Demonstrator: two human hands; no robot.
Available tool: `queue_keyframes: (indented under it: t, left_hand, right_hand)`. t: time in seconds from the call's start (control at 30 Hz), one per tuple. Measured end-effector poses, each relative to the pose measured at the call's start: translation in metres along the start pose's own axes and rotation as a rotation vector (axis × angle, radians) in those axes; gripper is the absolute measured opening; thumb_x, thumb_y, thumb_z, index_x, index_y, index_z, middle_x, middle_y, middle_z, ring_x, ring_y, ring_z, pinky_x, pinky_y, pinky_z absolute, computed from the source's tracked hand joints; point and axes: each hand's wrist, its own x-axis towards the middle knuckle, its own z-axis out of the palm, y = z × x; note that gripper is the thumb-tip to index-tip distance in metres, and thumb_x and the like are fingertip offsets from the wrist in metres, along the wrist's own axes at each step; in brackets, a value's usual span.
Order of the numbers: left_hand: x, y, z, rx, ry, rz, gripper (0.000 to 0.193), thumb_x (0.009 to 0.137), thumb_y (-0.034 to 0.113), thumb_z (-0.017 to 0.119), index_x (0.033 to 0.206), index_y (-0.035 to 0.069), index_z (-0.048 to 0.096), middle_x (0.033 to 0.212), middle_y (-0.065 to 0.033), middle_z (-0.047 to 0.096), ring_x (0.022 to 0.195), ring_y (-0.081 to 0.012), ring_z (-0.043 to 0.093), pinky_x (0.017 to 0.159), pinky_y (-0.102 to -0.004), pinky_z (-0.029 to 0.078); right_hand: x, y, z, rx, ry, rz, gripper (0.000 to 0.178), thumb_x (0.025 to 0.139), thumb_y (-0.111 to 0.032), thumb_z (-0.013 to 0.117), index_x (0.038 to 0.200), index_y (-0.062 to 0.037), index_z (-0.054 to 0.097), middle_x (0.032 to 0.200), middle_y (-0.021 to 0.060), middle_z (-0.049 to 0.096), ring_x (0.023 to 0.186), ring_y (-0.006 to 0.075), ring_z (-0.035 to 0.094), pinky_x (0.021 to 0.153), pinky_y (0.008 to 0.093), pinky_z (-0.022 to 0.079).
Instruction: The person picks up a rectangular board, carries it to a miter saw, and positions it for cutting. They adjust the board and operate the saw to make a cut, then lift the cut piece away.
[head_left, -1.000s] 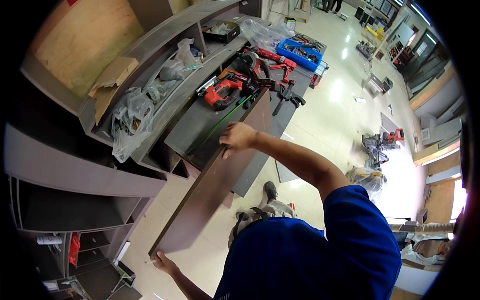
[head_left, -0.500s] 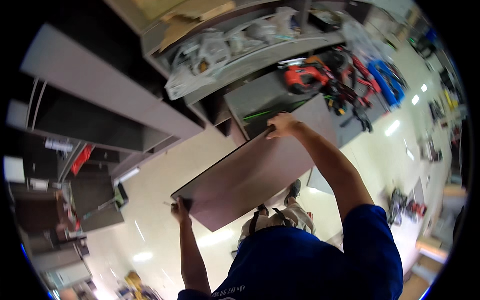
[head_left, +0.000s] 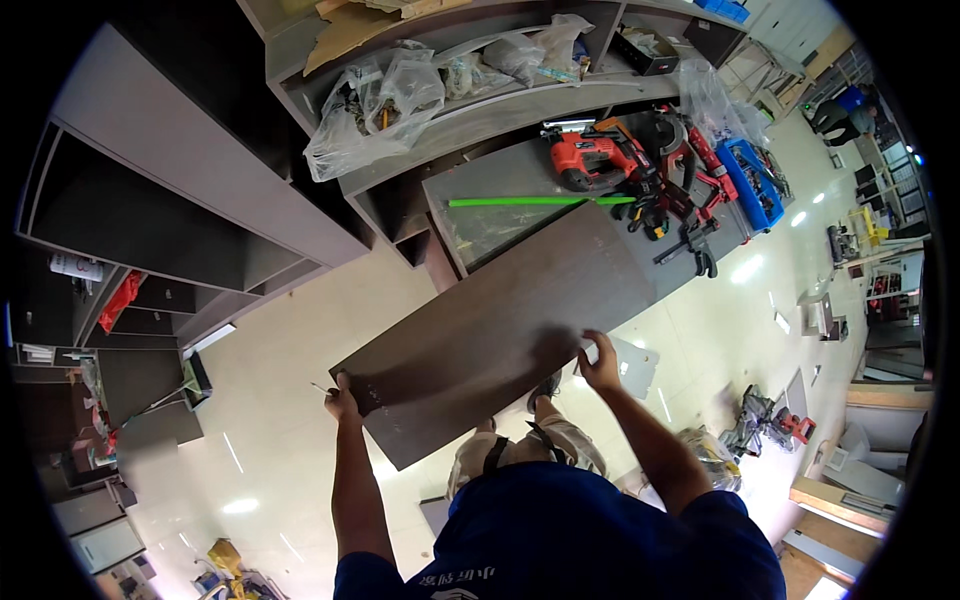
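Note:
A long dark brown board (head_left: 500, 330) slants across the middle, its far right end lying over the grey work surface. My left hand (head_left: 342, 398) is closed on the board's near left corner. A thin pale stick (head_left: 320, 388), too small to name surely, pokes out of that hand. My right hand (head_left: 600, 362) is at the board's near long edge, right of the middle, its fingers bent at the edge. Beyond the board lie a bright green strip (head_left: 530, 202) and a red power tool (head_left: 592, 160).
More tools and a blue tray (head_left: 750, 185) crowd the grey work surface (head_left: 470, 182). Plastic bags (head_left: 385, 100) fill a long cabinet at the back. Tall dark cabinets (head_left: 190, 140) stand at left. A miter-saw-like machine (head_left: 760, 425) sits on the floor at right; people are far right.
My right hand has moved from the board's far edge to its near edge. The board has turned flatter toward me and its far end covers more of the work surface.

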Motion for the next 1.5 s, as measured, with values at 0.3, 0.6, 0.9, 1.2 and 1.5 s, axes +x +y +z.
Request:
queue_keyframes:
  t: [0.3, 0.6, 0.9, 1.2, 1.5]
  left_hand:
    - [-0.043, -0.002, 0.003, -0.189, 0.062, -0.088, 0.062, 0.085, 0.053, 0.072, 0.073, -0.007, 0.064, 0.074, -0.0181, 0.067, 0.063, -0.0259, 0.059, 0.06, -0.0425, 0.051]
    - [-0.101, 0.005, -0.088, -0.315, 0.434, -0.043, 0.059, 0.088, 0.047, 0.071, 0.056, 0.002, 0.049, 0.054, -0.0031, 0.05, 0.055, -0.0142, 0.041, 0.051, -0.0386, 0.034]
    - [-0.161, -0.027, -0.172, -0.659, 0.729, -0.022, 0.054, 0.097, 0.038, 0.062, 0.054, 0.009, 0.044, 0.054, 0.0069, 0.038, 0.053, -0.0059, 0.03, 0.047, -0.029, 0.025]
    - [-0.235, -0.192, -0.309, -0.754, 1.392, -0.244, 0.053, 0.097, 0.041, 0.06, 0.059, 0.007, 0.05, 0.057, 0.0066, 0.043, 0.054, -0.0056, 0.035, 0.049, -0.0278, 0.029]
    - [-0.207, -0.371, -0.519, -0.926, 1.689, -0.289, 0.05, 0.098, 0.037, 0.059, 0.058, 0.01, 0.048, 0.057, 0.007, 0.045, 0.053, -0.0052, 0.035, 0.048, -0.0251, 0.028]
  right_hand:
    - [-0.029, 0.054, 0.072, 1.111, -0.004, 1.34, 0.088, 0.081, -0.059, 0.067, 0.139, 0.0031, 0.041, 0.13, 0.0182, 0.053, 0.119, 0.0323, 0.052, 0.098, 0.0472, 0.045]
    - [-0.057, 0.048, 0.08, 1.426, -0.189, 1.03, 0.069, 0.086, -0.068, 0.051, 0.121, -0.0091, 0.054, 0.105, 0.0064, 0.058, 0.099, 0.0227, 0.052, 0.095, 0.0416, 0.04]
    - [0.008, -0.092, -0.032, 1.668, -0.109, 0.727, 0.058, 0.088, -0.043, 0.064, 0.134, -0.0077, 0.057, 0.144, 0.0112, 0.05, 0.136, 0.0314, 0.04, 0.115, 0.0533, 0.028]
    - [0.107, -0.154, 0.164, 2.399, -1.077, 1.36, 0.053, 0.093, -0.035, 0.062, 0.129, 0.0031, 0.056, 0.134, 0.0185, 0.057, 0.117, 0.0367, 0.058, 0.098, 0.0519, 0.05]
    - [-0.146, -0.546, 0.3, 1.013, -0.904, 0.678, 0.088, 0.085, -0.064, 0.059, 0.147, -0.0048, 0.039, 0.15, 0.0138, 0.041, 0.138, 0.0329, 0.037, 0.119, 0.0487, 0.024]
